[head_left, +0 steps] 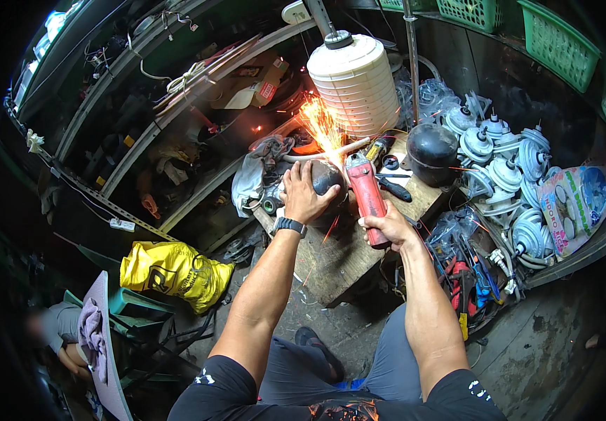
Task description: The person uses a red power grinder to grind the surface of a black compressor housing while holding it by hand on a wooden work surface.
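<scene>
My right hand (391, 226) grips a red angle grinder (367, 189) by its body, closed around the rear end. Orange sparks (322, 130) fly up and away from its front end, where it meets a dark rounded metal shell (325, 175). The grinder's disc is hidden. On the shell's left side rests my left hand (303, 194), its fingers curved over the dome and holding it. The shell sits on a worn wooden block (331, 263). Beside the grinder, a screwdriver (394, 188) with a black handle lies on the block, near a second black domed shell (433, 151).
A large white ribbed container (355, 84) stands behind the block. At right are several grey fan motors (506, 172) and a heap of hand tools (466, 284). A yellow bag (175, 272) lies at left on the floor. Another person (70, 333) is at the far left.
</scene>
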Tool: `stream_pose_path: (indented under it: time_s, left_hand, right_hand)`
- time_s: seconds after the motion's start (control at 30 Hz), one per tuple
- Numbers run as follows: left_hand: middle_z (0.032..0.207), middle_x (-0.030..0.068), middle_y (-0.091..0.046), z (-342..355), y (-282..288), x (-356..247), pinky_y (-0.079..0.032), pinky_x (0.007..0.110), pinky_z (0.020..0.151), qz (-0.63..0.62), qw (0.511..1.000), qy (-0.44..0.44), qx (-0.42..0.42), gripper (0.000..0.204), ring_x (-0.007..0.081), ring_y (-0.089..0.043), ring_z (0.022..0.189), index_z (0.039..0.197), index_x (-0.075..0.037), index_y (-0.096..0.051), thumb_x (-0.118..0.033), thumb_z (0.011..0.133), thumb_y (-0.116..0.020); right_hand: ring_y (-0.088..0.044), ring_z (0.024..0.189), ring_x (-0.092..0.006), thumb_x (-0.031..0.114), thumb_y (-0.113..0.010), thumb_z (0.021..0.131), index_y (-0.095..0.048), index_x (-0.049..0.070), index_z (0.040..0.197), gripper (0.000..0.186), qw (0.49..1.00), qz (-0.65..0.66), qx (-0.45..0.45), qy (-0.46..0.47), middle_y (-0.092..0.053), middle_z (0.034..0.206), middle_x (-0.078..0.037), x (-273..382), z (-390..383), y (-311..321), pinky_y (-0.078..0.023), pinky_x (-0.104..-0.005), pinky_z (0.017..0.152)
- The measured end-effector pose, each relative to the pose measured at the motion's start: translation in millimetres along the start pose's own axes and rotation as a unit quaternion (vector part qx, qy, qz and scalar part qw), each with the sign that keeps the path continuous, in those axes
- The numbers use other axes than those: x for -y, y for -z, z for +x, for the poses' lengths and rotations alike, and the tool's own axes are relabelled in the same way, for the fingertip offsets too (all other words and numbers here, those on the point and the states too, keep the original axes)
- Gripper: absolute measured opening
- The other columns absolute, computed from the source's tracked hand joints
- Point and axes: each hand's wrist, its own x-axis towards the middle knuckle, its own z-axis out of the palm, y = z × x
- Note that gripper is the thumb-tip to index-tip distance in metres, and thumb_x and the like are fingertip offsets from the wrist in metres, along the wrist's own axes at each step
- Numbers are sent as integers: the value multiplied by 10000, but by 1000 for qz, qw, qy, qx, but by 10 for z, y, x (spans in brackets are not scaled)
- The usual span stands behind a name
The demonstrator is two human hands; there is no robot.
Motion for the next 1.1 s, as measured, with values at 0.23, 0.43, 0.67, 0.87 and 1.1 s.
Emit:
stream_pose_path:
  time_s: [0.23,0.43,0.67,0.87,1.1]
  left_hand:
    - [1675,239,-367,-6,47,-93,-355,737,1156,-6,1000,4,9,1025,525,-316,1529,1592,-132,-469,-653,788,-833]
    - [1679,233,-360,-18,55,-96,-347,729,1167,-1,1000,14,8,1034,525,-305,1537,1597,-142,-461,-653,781,-839]
    - [1649,265,-401,-32,24,-59,-354,682,1188,14,1000,8,-5,1042,482,-328,1538,1579,-89,-480,-662,783,-833]
    - [1643,266,-407,-16,56,-132,-347,675,1198,15,1000,12,1,1046,498,-336,1529,1578,-86,-480,-650,775,-843]
    - [1638,262,-415,-26,83,-155,-340,691,1193,15,1000,4,-3,1040,503,-345,1522,1573,-89,-486,-634,768,-853]
  right_hand:
    - [-697,653,-195,26,-867,827,-384,58,1361,721,1000,6,11,16,-675,1003,-103,-52,155,47,-625,-362,559]
    - [-693,633,-196,45,-881,819,-397,55,1347,717,999,7,17,28,-675,989,-104,-47,178,12,-620,-366,558]
    - [-696,637,-198,63,-891,802,-405,54,1322,712,1000,-9,10,13,-677,1011,-113,-28,77,27,-626,-371,569]
    - [-692,618,-202,59,-884,806,-410,46,1309,692,1000,1,6,18,-675,987,-110,-46,175,31,-621,-366,554]
    - [-684,601,-203,43,-875,804,-450,37,1319,668,998,6,47,30,-679,994,-109,6,230,-3,-610,-358,538]
